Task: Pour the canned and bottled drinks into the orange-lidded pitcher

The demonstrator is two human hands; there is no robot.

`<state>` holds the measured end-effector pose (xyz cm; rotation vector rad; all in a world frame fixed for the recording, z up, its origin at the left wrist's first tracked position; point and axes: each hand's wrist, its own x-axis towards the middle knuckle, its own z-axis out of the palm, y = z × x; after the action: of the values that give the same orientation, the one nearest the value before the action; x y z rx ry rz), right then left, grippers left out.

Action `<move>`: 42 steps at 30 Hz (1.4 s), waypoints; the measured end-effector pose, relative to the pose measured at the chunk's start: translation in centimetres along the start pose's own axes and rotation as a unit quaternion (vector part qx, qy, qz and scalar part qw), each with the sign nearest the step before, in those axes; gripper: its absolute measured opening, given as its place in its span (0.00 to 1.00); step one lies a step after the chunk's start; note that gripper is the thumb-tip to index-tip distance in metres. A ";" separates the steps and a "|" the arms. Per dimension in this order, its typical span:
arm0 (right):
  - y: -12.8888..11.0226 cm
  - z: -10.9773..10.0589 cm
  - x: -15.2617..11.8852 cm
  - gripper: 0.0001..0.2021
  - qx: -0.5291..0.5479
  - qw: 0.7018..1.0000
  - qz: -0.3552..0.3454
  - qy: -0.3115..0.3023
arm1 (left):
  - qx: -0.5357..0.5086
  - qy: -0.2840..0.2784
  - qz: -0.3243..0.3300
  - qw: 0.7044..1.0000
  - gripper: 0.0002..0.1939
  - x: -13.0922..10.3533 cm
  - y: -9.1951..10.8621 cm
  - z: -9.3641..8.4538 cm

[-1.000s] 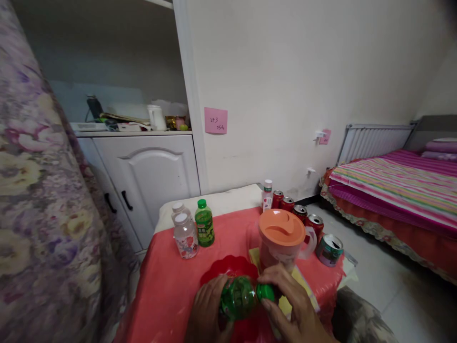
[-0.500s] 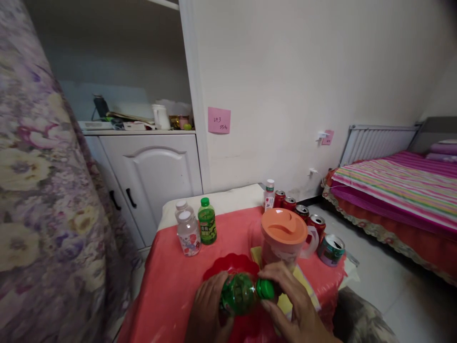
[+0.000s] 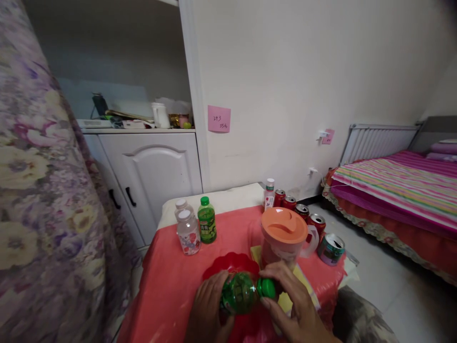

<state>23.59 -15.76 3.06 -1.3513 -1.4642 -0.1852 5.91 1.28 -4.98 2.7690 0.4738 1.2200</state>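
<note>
A green drink bottle (image 3: 240, 293) lies tilted on its side between my hands, its green cap toward the right. My left hand (image 3: 210, 307) is wrapped round the bottle's body. With thumb and fingers, my right hand (image 3: 294, 305) grips it at the cap and neck. Beneath the bottle is a red scalloped bowl (image 3: 232, 261), partly hidden by the bottle and hands. Just behind my right hand stands a clear pitcher with an orange lid (image 3: 283, 226), beside a yellow cloth (image 3: 285, 302).
Another green bottle (image 3: 207, 224) and two clear white-capped bottles (image 3: 188, 233) stand at the left on the red tablecloth (image 3: 167, 286). Along the right edge are several opened cans (image 3: 331, 248) and a small white-capped bottle (image 3: 269, 195). A bed (image 3: 392, 190) is farther right.
Both hands keep their hold on the green bottle in nearly the same place. The cap end has shifted very slightly to the right.
</note>
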 end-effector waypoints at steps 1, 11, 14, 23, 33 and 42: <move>0.0 0.0 0.0 0.14 -0.002 1.000 0.005 0.002 | -0.003 0.002 -0.001 1.000 0.35 0.0 0.1 0.0; -0.1 -0.3 -0.2 0.14 0.000 1.000 0.004 0.021 | 0.021 0.016 -0.010 1.000 0.32 0.1 -0.1 -0.1; 0.6 -0.6 -1.0 0.13 -0.002 0.999 0.028 0.020 | 0.014 0.023 -0.027 0.999 0.32 -0.1 -0.4 0.0; 4.6 -1.7 -5.2 0.12 0.024 0.979 0.202 -0.034 | -0.079 0.021 -0.160 0.984 0.25 0.2 -0.2 -0.1; 12.4 -3.7 -9.2 0.18 0.039 0.916 0.388 0.092 | -0.176 0.011 -0.301 0.937 0.30 2.5 1.2 -2.0; 15.3 -4.7 -9.6 0.15 -0.014 0.907 0.395 0.147 | -0.232 0.022 -0.396 0.888 0.34 2.8 1.6 -2.5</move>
<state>36.06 -19.82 -10.21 -1.7472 -0.5859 0.1173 6.25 0.55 -0.99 1.8313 1.0212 0.9961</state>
